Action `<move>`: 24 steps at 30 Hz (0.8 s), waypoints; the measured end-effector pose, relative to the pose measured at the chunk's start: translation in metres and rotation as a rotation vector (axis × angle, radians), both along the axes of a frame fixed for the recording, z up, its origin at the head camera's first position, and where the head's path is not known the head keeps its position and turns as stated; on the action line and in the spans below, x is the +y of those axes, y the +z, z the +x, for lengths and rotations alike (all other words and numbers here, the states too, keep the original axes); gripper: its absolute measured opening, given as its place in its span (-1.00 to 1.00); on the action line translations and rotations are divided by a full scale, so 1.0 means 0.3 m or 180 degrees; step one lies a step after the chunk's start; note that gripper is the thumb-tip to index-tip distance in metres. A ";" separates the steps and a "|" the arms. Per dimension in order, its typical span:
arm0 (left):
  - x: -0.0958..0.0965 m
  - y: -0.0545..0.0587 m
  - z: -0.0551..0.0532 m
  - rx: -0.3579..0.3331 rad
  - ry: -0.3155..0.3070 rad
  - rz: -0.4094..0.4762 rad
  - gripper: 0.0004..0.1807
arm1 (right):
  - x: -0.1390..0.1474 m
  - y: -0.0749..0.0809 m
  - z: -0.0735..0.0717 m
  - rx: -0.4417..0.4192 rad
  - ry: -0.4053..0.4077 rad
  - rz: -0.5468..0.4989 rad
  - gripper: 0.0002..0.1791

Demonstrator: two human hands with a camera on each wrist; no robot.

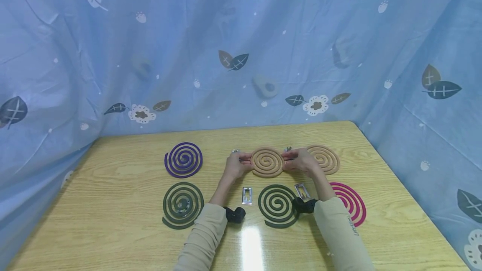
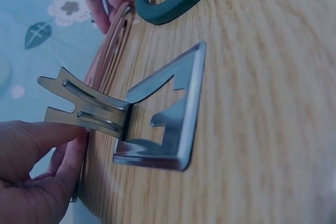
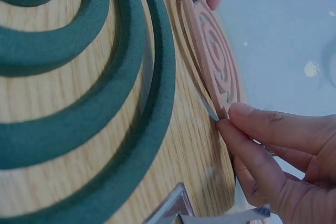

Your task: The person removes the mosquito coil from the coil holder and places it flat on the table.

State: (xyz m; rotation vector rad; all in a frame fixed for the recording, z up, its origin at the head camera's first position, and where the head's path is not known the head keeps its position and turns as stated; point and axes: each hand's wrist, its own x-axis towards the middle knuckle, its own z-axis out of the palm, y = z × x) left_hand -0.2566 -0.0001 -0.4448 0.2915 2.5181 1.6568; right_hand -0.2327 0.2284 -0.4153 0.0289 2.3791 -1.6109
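Note:
Both hands hold a tan mosquito coil (image 1: pixel 266 160) by its edges near the back of the table. On the coil's left side, the left hand (image 1: pixel 236 166) pinches the rim between thumb and fingers. The opposite rim is gripped by the right hand (image 1: pixel 302 161), whose thumb and fingers (image 3: pixel 252 145) show up close in the right wrist view. In front of the left hand lies a metal coil stand (image 2: pixel 191 114) with a forked tab bent up. A dark green coil (image 1: pixel 278 218) rests flat in front of the held coil.
A second metal stand (image 1: pixel 302 191) lies near the right forearm. Around are a purple coil (image 1: pixel 183 143), another green coil (image 1: pixel 165 204) with a metal piece at its middle, a second tan coil (image 1: pixel 335 160) and a pink coil (image 1: pixel 362 210). A blue patterned curtain (image 1: pixel 180 53) surrounds the table.

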 end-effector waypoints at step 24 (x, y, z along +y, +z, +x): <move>0.013 0.019 0.017 0.0119 0.0106 -0.0114 -0.59 | -0.001 0.018 0.012 -0.0105 0.0128 -0.0190 -0.52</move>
